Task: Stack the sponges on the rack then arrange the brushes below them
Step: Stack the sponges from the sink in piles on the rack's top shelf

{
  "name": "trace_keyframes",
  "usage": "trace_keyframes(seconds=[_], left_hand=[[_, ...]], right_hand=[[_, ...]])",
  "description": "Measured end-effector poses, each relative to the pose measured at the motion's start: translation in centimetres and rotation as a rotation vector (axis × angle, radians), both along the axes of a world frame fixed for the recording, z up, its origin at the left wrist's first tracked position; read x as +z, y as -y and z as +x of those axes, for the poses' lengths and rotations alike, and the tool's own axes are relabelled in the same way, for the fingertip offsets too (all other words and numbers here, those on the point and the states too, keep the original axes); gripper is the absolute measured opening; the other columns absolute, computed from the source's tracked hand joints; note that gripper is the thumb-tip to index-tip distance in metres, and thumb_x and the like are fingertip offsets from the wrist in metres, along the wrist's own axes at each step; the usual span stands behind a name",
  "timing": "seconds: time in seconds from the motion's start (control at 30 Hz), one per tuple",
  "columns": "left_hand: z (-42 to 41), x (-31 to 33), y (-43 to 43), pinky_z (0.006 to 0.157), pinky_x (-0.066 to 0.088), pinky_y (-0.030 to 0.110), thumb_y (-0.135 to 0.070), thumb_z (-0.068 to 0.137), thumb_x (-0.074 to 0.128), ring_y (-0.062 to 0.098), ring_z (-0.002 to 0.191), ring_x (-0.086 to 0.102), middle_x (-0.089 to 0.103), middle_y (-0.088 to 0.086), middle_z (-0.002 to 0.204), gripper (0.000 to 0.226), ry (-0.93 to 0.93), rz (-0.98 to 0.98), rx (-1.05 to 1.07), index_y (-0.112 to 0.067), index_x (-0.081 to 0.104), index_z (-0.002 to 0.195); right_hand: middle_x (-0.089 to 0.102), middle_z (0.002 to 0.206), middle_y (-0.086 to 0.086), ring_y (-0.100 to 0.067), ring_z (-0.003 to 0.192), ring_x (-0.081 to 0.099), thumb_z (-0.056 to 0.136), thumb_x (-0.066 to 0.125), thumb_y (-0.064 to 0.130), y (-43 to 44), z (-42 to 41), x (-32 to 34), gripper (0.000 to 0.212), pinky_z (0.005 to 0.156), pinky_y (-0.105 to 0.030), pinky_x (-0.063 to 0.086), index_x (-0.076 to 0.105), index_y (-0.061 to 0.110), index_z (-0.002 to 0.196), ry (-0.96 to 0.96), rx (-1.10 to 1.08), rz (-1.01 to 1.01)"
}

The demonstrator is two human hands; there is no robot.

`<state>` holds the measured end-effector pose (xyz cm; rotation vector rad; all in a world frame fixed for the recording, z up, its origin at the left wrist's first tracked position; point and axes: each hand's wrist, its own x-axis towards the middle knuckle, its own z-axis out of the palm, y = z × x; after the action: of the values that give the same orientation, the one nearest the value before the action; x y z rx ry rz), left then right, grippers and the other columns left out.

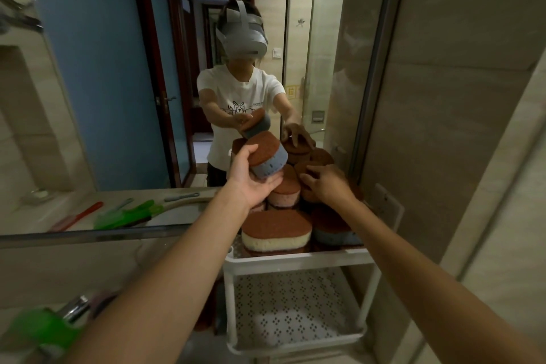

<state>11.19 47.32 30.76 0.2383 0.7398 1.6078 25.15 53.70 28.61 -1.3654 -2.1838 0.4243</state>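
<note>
My left hand (252, 179) grips a sponge (267, 158) with a brown scouring top and blue body, tilted, above the pile on the white rack's (295, 260) top shelf. My right hand (323, 183) rests with its fingers on a brown-topped sponge (307, 170) at the right of the pile. Several sponges sit stacked there: a pink one (285, 193), a cream one (276, 232) in front and a blue one (334, 230) at the right. The lower perforated shelf (291, 307) holds nothing. Green brushes (130, 214) show in the mirror.
A large mirror (118, 97) behind the rack reflects me, the sponges and a counter with red and grey handled brushes (76, 217). A green brush head (38, 331) and a chrome tap (74, 309) sit at the lower left. A tiled wall (458, 127) stands to the right.
</note>
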Motion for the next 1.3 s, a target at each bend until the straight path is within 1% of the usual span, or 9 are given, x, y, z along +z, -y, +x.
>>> trace_keyframes(seconds=[0.17, 0.37, 0.57, 0.73, 0.83, 0.9, 1.0, 1.1, 1.3], left_hand=[[0.7, 0.6, 0.4, 0.104, 0.038, 0.041, -0.023, 0.089, 0.052, 0.029, 0.125, 0.047, 0.047, 0.014, 0.140, 0.048, -0.039, 0.037, 0.049, -0.013, 0.044, 0.135], [2.2, 1.8, -0.6, 0.094, 0.047, 0.041, -0.017, 0.091, 0.053, 0.025, 0.109, 0.056, 0.057, 0.011, 0.122, 0.035, -0.354, 0.041, 0.157, -0.011, 0.048, 0.125], [5.3, 2.9, -1.5, 0.065, 0.047, 0.029, -0.025, 0.092, 0.050, 0.019, 0.086, 0.061, 0.066, 0.005, 0.097, 0.034, -0.624, 0.021, -0.040, -0.010, 0.056, 0.122], [7.1, 2.3, -1.3, 0.076, 0.046, 0.025, -0.025, 0.098, 0.041, 0.023, 0.104, 0.058, 0.060, 0.005, 0.107, 0.030, -0.783, 0.161, -0.150, -0.012, 0.052, 0.122], [7.0, 1.2, -1.2, 0.074, 0.047, 0.027, -0.020, 0.096, 0.045, 0.024, 0.104, 0.061, 0.064, 0.006, 0.104, 0.017, -1.408, 0.183, 0.088, -0.016, 0.058, 0.107], [6.4, 0.2, -1.3, 0.092, 0.047, 0.035, -0.025, 0.097, 0.042, 0.026, 0.115, 0.056, 0.060, 0.010, 0.124, 0.031, -1.851, 0.196, 0.065, -0.017, 0.052, 0.125], [5.7, -1.1, -1.5, 0.118, 0.013, 0.046, -0.038, 0.099, 0.030, 0.024, 0.147, 0.014, 0.021, 0.007, 0.157, 0.051, -2.283, 0.083, -0.211, -0.024, 0.023, 0.148], [5.4, -1.8, -1.5, 0.118, -0.001, 0.048, -0.047, 0.099, 0.021, 0.023, 0.148, -0.003, -0.001, 0.005, 0.160, 0.055, -2.386, -0.061, -0.407, -0.031, 0.006, 0.150], [5.6, -1.9, -1.6, 0.118, 0.001, 0.046, -0.045, 0.100, 0.019, 0.024, 0.148, -0.002, -0.004, 0.006, 0.160, 0.055, -2.425, -0.110, -0.427, -0.030, 0.002, 0.150]], right_hand=[[0.064, 0.091, -0.013, -0.033, 0.096, 0.060, 0.099, 0.037, 0.020, 0.0, 0.2, 0.2, 0.033, 0.088, -0.032, 0.042, 0.063, 0.006, 0.084, -0.036, 0.039, -0.037], [0.060, 0.118, -0.001, -0.013, 0.106, 0.057, 0.084, 0.047, -0.003, 2.2, 1.7, 1.8, 0.044, 0.089, -0.025, 0.047, 0.054, 0.014, 0.123, -0.539, 0.164, 0.064], [0.055, 0.119, 0.002, -0.008, 0.107, 0.052, 0.082, 0.069, 0.019, 3.3, 3.4, 2.6, 0.050, 0.084, -0.013, 0.042, 0.048, 0.014, 0.127, -0.453, 0.244, 0.113], [0.055, 0.122, 0.000, -0.009, 0.108, 0.053, 0.086, 0.065, 0.024, 2.5, 5.5, 2.2, 0.047, 0.078, -0.014, 0.041, 0.047, 0.016, 0.129, -0.507, 0.009, 0.203], [0.045, 0.136, -0.005, -0.019, 0.120, 0.049, 0.091, 0.056, 0.028, 1.9, 6.8, 1.5, 0.051, 0.085, -0.025, 0.039, 0.038, 0.026, 0.138, -0.495, -0.105, 0.110], [0.040, 0.138, -0.011, -0.028, 0.125, 0.044, 0.091, 0.054, 0.032, 1.5, 7.4, 0.8, 0.052, 0.096, -0.034, 0.039, 0.037, 0.030, 0.140, -0.392, -0.176, 0.091], [0.039, 0.137, -0.016, -0.034, 0.125, 0.041, 0.093, 0.051, 0.033, 1.3, 7.5, 0.2, 0.050, 0.104, -0.037, 0.035, 0.038, 0.031, 0.141, -0.245, -0.219, 0.054], [0.039, 0.137, -0.018, -0.037, 0.123, 0.043, 0.094, 0.049, 0.033, 1.2, 6.9, -0.2, 0.048, 0.102, -0.038, 0.037, 0.039, 0.031, 0.141, -0.143, -0.218, 0.038], [0.036, 0.141, -0.020, -0.038, 0.124, 0.044, 0.094, 0.048, 0.037, 0.4, 6.6, -1.1, 0.046, 0.102, -0.041, 0.039, 0.041, 0.032, 0.140, 0.010, -0.210, 0.012]])
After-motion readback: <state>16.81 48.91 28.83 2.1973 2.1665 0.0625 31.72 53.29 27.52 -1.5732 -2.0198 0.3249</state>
